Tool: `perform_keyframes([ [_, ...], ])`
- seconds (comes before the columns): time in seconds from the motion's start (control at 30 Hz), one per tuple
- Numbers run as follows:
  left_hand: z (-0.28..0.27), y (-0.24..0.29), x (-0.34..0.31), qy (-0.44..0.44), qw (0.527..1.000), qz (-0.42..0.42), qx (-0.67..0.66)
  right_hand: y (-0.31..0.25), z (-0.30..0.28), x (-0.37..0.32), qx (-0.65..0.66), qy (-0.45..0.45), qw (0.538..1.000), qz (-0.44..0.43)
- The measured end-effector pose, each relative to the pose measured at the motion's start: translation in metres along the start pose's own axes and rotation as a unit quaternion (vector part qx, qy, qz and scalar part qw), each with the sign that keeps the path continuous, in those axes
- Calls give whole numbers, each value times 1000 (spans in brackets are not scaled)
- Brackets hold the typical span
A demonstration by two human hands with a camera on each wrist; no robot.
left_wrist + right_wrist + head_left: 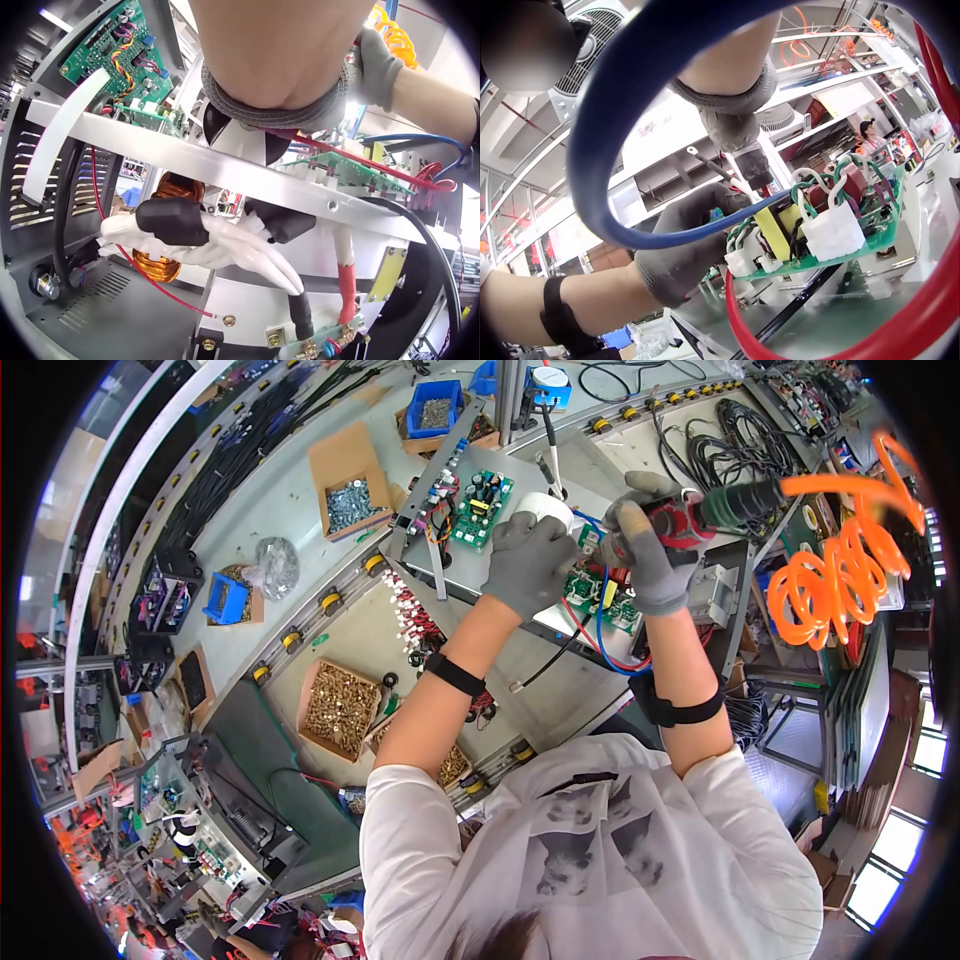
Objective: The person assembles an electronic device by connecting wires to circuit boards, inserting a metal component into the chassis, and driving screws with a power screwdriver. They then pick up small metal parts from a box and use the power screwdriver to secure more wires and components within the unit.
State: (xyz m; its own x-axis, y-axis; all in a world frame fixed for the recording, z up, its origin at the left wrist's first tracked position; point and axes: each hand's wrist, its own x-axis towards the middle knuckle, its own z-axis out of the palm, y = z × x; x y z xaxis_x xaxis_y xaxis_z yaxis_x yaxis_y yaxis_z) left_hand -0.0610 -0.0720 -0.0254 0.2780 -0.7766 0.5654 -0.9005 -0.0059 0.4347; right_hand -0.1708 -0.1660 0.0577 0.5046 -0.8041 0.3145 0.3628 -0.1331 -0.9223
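My gloved right hand [650,560] grips a red air screwdriver [684,520] with an orange coiled hose. In the right wrist view its tape-wrapped nose [731,131] points down toward a green circuit board [840,251] with white connectors. My gloved left hand [528,568] is at the board's near edge, fingers bent beside the screwdriver's tip; whether they pinch something I cannot tell. A blue wire [603,620] and a red wire [582,622] loop from the board. Below, the left wrist view shows the metal chassis [127,307] with thick white cables [247,255] and copper coils [154,266].
Another green board [484,510] stands left of my left hand, with a white roll [545,508] between. Boxes of screws [350,500] and brass fasteners [340,708] lie to the left. The orange hose [835,595] hangs at the right; black cables [750,440] lie behind.
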Motion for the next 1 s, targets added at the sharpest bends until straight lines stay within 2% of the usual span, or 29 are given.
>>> perform_keyframes([
  [0.1, -4, 3, 9, -5, 1000, -16, 12, -4, 5, 6, -21, 5, 1000, 15],
  [0.2, -11, 8, 18, -69, 995, -71, 36, -1, 6, 9, -53, -4, 999, -6],
  [0.27, -10, 11, 21, -80, 991, -95, 48, 1, 4, 11, -71, -3, 997, -7],
  [0.33, -13, 18, 27, -127, 979, -145, 72, 6, 2, 16, -62, -1, 997, -38],
  [0.37, -14, 21, 30, -129, 978, -147, 71, 6, 2, 17, -63, -1, 997, -36],
  [0.43, -21, 30, 40, -189, 956, -204, 92, 4, 2, 18, -45, -1, 999, -13],
  [0.57, -25, 35, 50, -242, 936, -227, 115, 1, 4, 19, -53, -19, 998, -15],
  [0.6, -23, 35, 52, -243, 936, -226, 114, 4, 3, 20, -63, -16, 997, -52],
  [0.7, -21, 37, 54, -289, 921, -202, 168, -1, 4, 19, -21, -22, 1000, -3],
  [0.77, -22, 38, 55, -301, 917, -190, 183, 4, 0, 18, -25, -15, 1000, -9],
  [0.8, -15, 35, 47, -236, 939, -174, 178, 8, -2, 18, -48, -22, 998, -33],
  [0.83, -12, 31, 43, -239, 939, -171, 179, 7, 0, 16, -71, -29, 995, -57],
  [0.87, -10, 25, 39, -224, 950, -144, 165, 1, 2, 11, -58, -30, 998, -15],
  [0.9, -12, 22, 38, -210, 959, -117, 151, -1, 4, 9, -56, -27, 998, -15],
  [0.97, -12, 23, 37, -207, 960, -110, 152, -3, 6, 6, -57, -15, 998, 19],
  [1.0, -13, 24, 38, -217, 957, -114, 155, 3, 4, 10, -120, -18, 991, -60],
])
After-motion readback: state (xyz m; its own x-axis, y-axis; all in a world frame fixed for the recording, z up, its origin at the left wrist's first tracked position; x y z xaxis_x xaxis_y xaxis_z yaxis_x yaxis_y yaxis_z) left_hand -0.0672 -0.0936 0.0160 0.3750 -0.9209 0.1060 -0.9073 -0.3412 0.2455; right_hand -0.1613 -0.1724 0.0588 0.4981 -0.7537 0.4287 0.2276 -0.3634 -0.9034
